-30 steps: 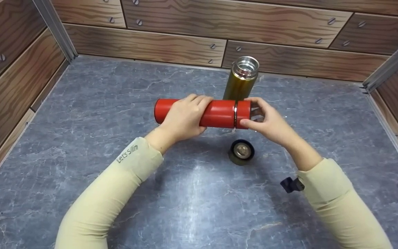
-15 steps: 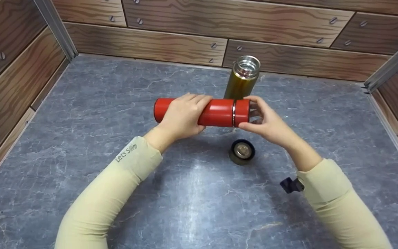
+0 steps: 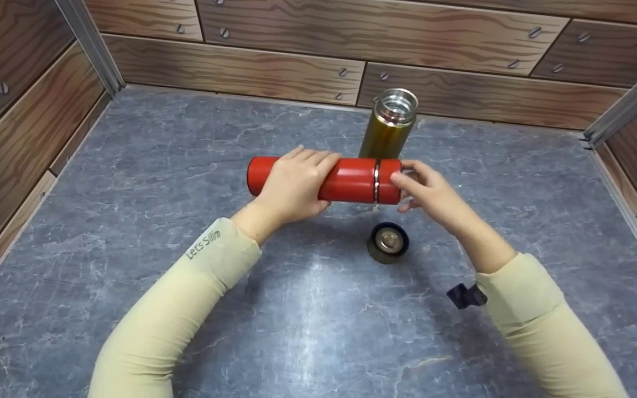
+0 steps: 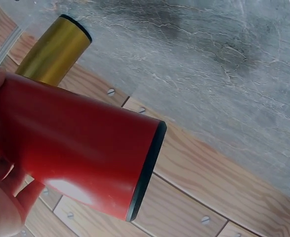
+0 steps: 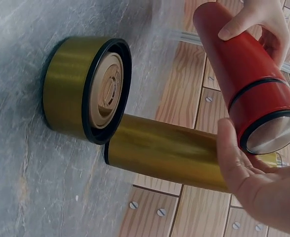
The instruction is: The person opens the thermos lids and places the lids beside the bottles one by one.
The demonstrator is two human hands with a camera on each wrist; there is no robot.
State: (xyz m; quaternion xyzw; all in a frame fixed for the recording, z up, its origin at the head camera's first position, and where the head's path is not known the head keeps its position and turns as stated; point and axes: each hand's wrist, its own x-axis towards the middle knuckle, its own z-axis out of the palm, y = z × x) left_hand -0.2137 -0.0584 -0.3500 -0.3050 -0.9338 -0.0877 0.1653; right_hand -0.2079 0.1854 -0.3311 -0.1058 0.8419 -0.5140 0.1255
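Note:
A red thermos (image 3: 351, 179) lies level in the air, its base to the left. My left hand (image 3: 296, 185) grips it round the body. On its right end sits a red lid (image 3: 389, 190) with a silver disc top, a thin silver ring bordering it. The right hand (image 3: 432, 193) holds the rim of this lid with thumb and fingers; some of the fingers are hidden behind it. Beyond stands a gold thermos (image 3: 387, 138), upright and uncapped, its steel mouth showing. Its gold lid (image 5: 68, 89) rests on the table with the inner side up, below the red thermos.
The grey marbled table (image 3: 213, 331) is bounded by wood-patterned walls (image 3: 274, 66) at the back and both sides. A small dark device (image 3: 466, 296) is fixed at the right sleeve.
The right hand has turned on the red lid: its thumb has gone from the lid's near lower edge to higher on its side. The left hand and red thermos stay nearly still.

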